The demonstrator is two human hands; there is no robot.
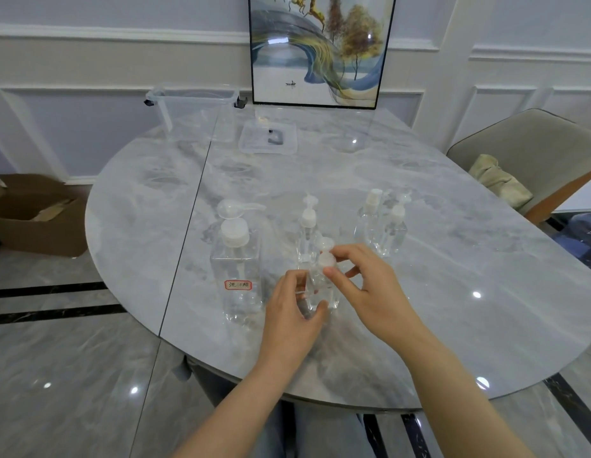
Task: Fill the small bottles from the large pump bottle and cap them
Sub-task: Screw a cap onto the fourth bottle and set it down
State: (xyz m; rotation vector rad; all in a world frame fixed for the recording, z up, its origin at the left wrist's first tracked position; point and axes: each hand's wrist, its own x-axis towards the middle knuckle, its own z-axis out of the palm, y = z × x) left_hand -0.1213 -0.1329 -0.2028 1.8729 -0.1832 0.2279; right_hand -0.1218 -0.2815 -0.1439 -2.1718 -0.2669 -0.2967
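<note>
Both our hands meet on the small bottle [320, 285] near the table's [452, 325] front edge: left hand [292, 312] curled round its clear body, right hand [363, 285] pinching its white pump cap [327, 259]. We judge it light, stiff and slick, best gripped low on the flat sides while twisting. Just left stands the large pump bottle [236, 269]; another small bottle [308, 233] sits close behind, two more [381, 226] back right, crowding our elbow room. Farther off, a clear storage box [194, 107] and lid [267, 138].

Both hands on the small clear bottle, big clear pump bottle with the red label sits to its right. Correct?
Not quite. The head view shows the large clear pump bottle with the red label to the left of the small clear bottle; left hand and right hand hold that one.
</note>
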